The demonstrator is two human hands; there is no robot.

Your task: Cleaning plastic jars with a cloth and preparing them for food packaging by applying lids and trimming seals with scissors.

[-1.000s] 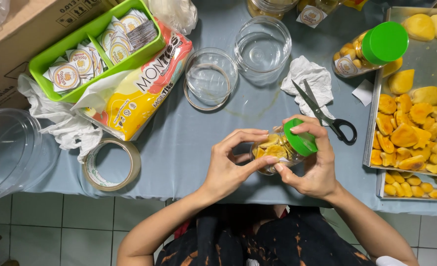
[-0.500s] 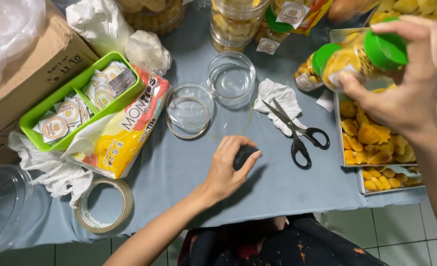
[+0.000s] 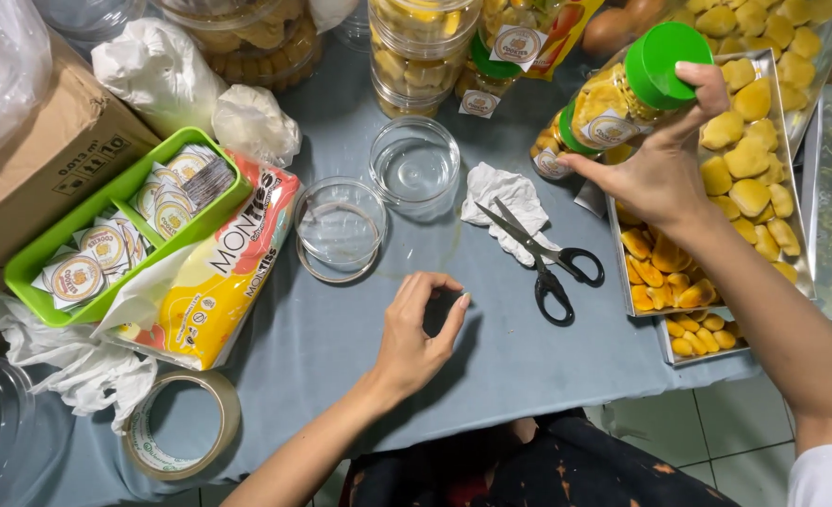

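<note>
Round labels (image 3: 106,246), probably stickers, beside yellow packet (image 3: 211,282)

a table under a grey-blue cloth (image 3: 341,357); pale tiled floor (image 3: 679,422) below its near edge

Even, soft overhead light; scene bright, colours true. Left hand (image 3: 416,338) casts a faint, diffuse shadow on the cloth (image 3: 491,357). Mild glare on the clear tubs (image 3: 414,167) and tray (image 3: 784,160) rim. Focus sharp at centre; slight wide-angle stretch and softness toward edges.
</note>
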